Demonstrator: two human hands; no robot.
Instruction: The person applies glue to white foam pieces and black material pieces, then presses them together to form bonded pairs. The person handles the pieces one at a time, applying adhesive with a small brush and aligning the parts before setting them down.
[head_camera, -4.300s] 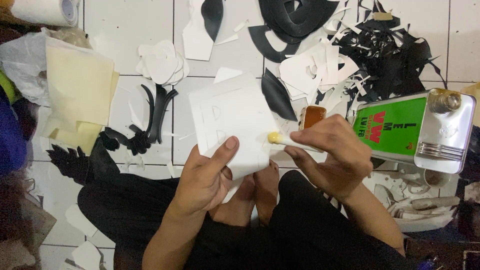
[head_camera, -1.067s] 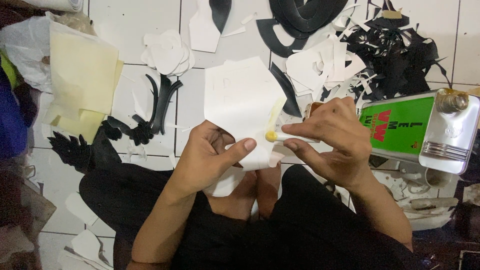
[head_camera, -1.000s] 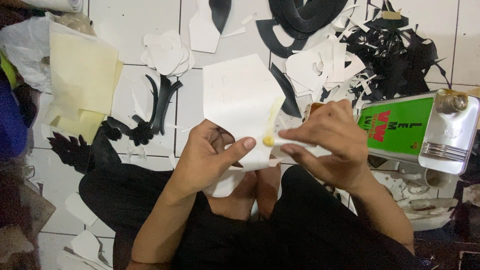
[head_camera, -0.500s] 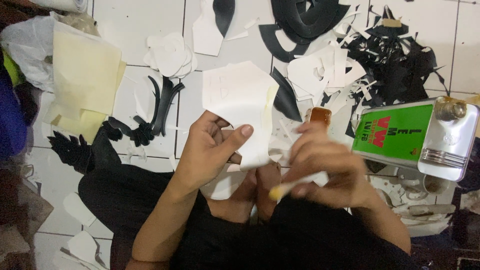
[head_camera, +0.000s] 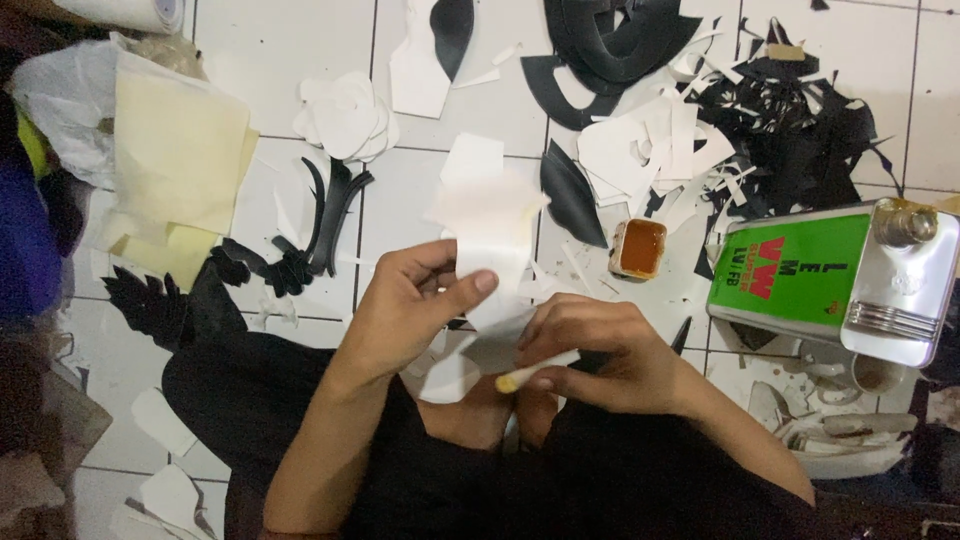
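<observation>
At frame centre, a white cut sheet piece (head_camera: 490, 235) is pinched by the left hand (head_camera: 405, 310); a small yellow-tipped brush (head_camera: 537, 370) is gripped in the right hand (head_camera: 600, 350), lower centre. Glue is best drawn sparingly from the small orange-filled pot (head_camera: 638, 248), right of centre, with the piece kept taut.

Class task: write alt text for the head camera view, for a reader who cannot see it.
Seen from above, a seated person's left hand holds a white cutout while the right hand grips a brush. On the tiled floor lie a glue pot, a green can and scraps.
</observation>
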